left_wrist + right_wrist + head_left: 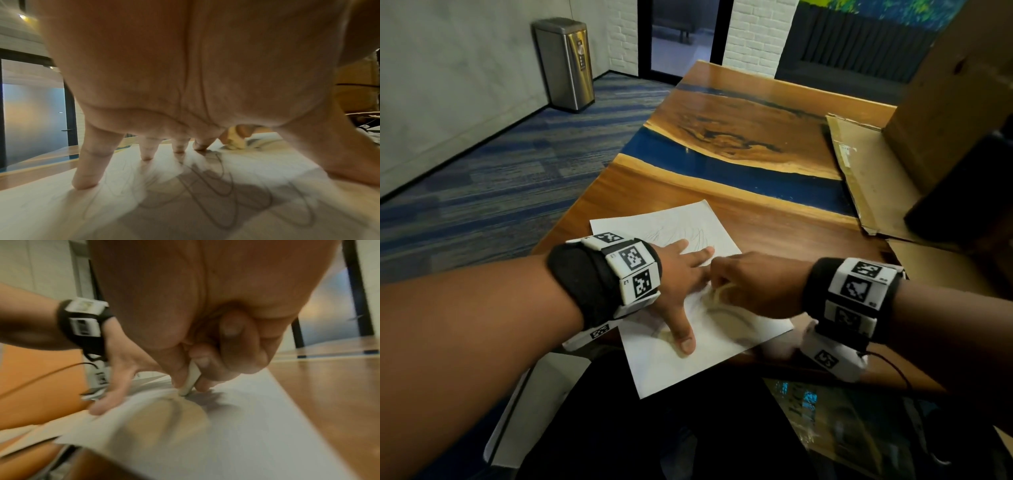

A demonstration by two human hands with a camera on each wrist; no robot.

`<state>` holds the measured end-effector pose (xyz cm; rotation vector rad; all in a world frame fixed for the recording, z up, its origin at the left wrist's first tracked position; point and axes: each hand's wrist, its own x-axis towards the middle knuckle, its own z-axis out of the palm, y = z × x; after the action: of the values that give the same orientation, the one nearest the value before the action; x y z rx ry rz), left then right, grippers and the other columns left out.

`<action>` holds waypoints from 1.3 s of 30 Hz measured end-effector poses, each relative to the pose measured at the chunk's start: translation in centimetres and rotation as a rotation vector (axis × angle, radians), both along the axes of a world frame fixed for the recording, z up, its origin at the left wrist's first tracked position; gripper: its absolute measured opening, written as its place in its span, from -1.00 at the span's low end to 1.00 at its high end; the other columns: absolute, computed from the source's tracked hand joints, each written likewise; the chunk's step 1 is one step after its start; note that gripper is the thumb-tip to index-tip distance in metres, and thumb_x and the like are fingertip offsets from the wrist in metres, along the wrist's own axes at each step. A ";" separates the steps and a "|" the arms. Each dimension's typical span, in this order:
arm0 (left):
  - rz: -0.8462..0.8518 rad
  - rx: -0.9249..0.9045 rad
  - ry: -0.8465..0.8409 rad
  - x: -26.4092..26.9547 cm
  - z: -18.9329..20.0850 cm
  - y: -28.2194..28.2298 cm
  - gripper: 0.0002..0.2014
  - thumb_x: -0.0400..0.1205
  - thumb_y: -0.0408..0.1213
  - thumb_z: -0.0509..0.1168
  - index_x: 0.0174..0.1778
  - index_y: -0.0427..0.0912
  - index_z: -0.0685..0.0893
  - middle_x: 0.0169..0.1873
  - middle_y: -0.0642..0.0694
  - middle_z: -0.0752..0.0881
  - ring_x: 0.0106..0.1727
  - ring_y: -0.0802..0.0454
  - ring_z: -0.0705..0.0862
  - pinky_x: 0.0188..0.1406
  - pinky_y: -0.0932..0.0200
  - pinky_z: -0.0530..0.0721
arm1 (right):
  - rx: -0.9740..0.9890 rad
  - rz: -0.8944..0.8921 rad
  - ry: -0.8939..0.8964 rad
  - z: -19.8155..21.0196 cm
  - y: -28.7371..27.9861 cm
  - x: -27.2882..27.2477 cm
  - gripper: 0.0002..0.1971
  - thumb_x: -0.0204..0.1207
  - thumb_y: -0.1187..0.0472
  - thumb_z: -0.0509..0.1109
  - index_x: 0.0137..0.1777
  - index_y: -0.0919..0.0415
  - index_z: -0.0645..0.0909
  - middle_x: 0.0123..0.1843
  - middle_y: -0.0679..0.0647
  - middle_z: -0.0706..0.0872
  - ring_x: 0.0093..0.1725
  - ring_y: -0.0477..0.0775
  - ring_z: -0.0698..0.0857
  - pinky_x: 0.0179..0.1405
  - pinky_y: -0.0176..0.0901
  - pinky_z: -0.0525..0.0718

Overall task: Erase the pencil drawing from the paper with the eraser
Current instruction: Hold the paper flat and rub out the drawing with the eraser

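A white sheet of paper [681,363] with looping pencil lines [222,199] lies at the near edge of the wooden table [774,226]. My left hand [681,277] lies flat on the sheet with fingers spread, fingertips [86,181] pressing the paper [61,211]. Just to its right, my right hand [750,284] pinches a small white eraser [192,379] between thumb and fingers, its tip down on the paper [246,434]. The eraser [234,141] shows blurred past my left fingers. In the head view the right hand hides it.
Flattened cardboard [866,178] and a cardboard box [955,102] take up the table's right side. A steel bin [566,65] stands on the carpet at the far left. The sheet's near corner overhangs the table edge above a dark lap.
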<state>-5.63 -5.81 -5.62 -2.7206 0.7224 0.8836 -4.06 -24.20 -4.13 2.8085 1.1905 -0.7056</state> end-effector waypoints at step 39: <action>0.022 0.007 -0.045 -0.2 0.2 0.6 0.29 0.21 0.67 0.27 0.71 0.30 -0.31 0.74 0.10 -0.32 0.75 -0.23 -0.21 0.55 -0.51 0.18 | -0.103 -0.101 -0.329 -0.4 -1.9 1.9 -0.73 0.70 -0.04 0.21 0.31 0.03 0.50 0.13 0.01 0.61 -0.01 0.04 0.59 0.01 -0.06 0.66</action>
<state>-5.86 -5.17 -5.38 -2.7376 0.6809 0.8250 -2.13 -26.06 -4.53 2.7704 0.9348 -0.2803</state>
